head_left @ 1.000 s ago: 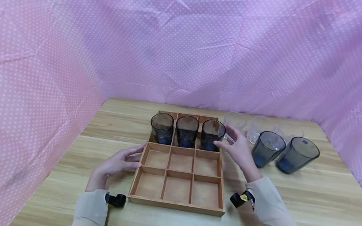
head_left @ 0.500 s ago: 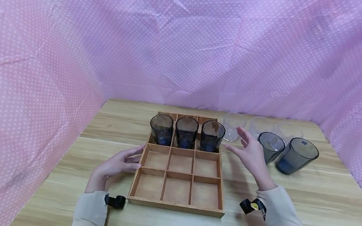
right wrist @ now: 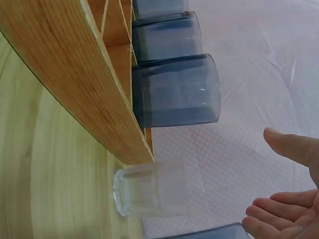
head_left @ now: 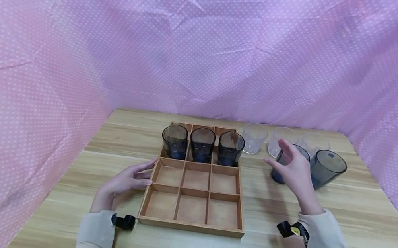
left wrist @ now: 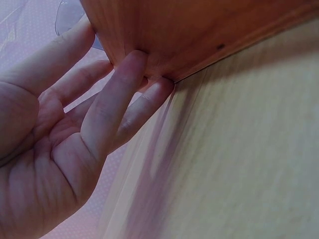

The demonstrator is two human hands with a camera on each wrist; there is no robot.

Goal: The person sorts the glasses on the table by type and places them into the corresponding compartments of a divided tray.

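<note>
Three dark glasses [head_left: 202,146] stand upright side by side toward the back of a wooden compartment tray [head_left: 191,228]. My left hand [head_left: 123,182] touches the tray's left side with its fingertips. In the left wrist view, relaxed fingers [left wrist: 102,112] rest against the wooden wall. To the tray's right, my right hand [head_left: 297,174] is held with thumb and fingers spread, holding nothing. It is in front of one loose dark glass [head_left: 278,176] and partly hides it. A second loose dark glass [head_left: 327,167] stands just right of it. Whether the hand touches the nearer glass, I cannot tell.
Three clear glasses stand behind at the right: one beside the tray [head_left: 254,138], a middle one [head_left: 274,146] and a right one [head_left: 313,142], the latter two partly hidden. A pink dotted cloth [head_left: 205,60] hangs behind the wooden table [head_left: 363,222].
My right hand has left the rightmost dark glass in the tray and moved right, toward the loose dark glasses. The left hand keeps its place at the tray's side.
</note>
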